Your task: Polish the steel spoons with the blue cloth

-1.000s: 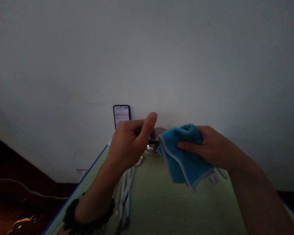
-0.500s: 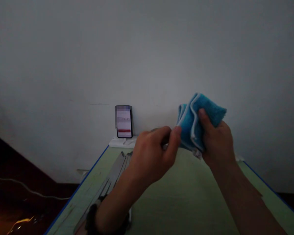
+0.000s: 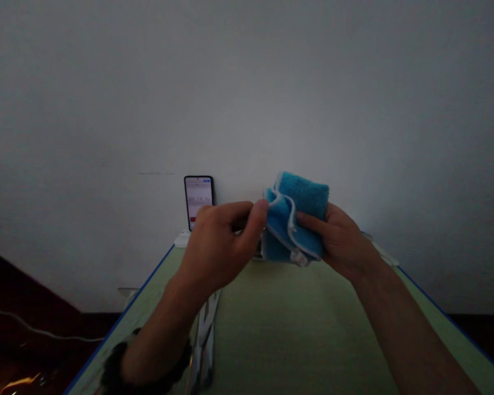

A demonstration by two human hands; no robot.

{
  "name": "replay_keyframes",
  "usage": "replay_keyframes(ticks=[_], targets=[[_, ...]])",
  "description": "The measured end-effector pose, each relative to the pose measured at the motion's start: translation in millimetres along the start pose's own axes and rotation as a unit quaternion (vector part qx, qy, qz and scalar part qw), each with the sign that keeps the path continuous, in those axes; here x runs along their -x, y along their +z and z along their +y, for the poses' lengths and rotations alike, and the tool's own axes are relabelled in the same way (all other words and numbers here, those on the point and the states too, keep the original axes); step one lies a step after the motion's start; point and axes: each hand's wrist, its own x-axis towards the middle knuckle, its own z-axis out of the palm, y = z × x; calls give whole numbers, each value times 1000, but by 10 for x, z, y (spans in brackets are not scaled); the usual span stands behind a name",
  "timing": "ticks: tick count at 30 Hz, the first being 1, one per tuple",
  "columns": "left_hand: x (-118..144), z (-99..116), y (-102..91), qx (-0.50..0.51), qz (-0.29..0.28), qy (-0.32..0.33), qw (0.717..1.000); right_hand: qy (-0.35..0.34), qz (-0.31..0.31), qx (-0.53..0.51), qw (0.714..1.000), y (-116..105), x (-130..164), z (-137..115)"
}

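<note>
A folded blue cloth (image 3: 308, 192) with white stitched edges is held up above the table. My right hand (image 3: 341, 241) grips its right side, thumb on the front and the other fingers behind. At the cloth's left edge, my left hand (image 3: 222, 236) is closed in a pinch, thumb against the bent forefinger. A white tag (image 3: 299, 258) hangs from the cloth's lower edge. Below my left forearm lie several long metal utensils (image 3: 206, 340), partly covered by the arm. A black band (image 3: 148, 367) circles my left wrist.
A lit phone (image 3: 198, 195) leans upright against the grey wall (image 3: 247, 99), its lower part behind my left hand. The light green table (image 3: 296, 329) has blue edges. To the left, a white cable (image 3: 45, 332) runs over the dark floor.
Both hands and the cloth have shifted left and the cloth is turned flatter toward me. The view has also moved slightly. My left hand stays pinched at the cloth's edge.
</note>
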Motion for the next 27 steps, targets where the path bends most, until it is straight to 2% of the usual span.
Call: replay_keyframes(ticks=[2, 4, 7, 9, 11, 16, 19, 23, 27], targets=[[-9, -65, -48, 17, -2, -16, 1000, 49, -76, 81, 993, -89, 37, -59], [-6, -99, -66, 34, -16, -26, 999, 87, -151, 184, 967, -157, 72, -130], [3, -91, -63, 43, -32, -35, 998, 62, -181, 318, 929, -191, 100, -224], [3, -61, -53, 39, -24, -39, 998, 28, -155, 354, 922, -178, 98, -258], [-4, -26, -39, 39, -10, -37, 999, 0, -109, 356, 928, -152, 85, -259], [-5, 60, 38, 36, -6, -27, 999, -91, 103, 300, 944, -63, 15, -99], [18, 101, 87, 34, -10, -5, 999, -121, 167, 228, 952, -10, -24, 51], [31, 101, 82, 32, -23, 1, 999, -121, 177, 225, 951, 42, -32, 118], [2, 20, 33, 38, -28, -30, 998, -99, 103, 266, 953, 8, -3, 1]])
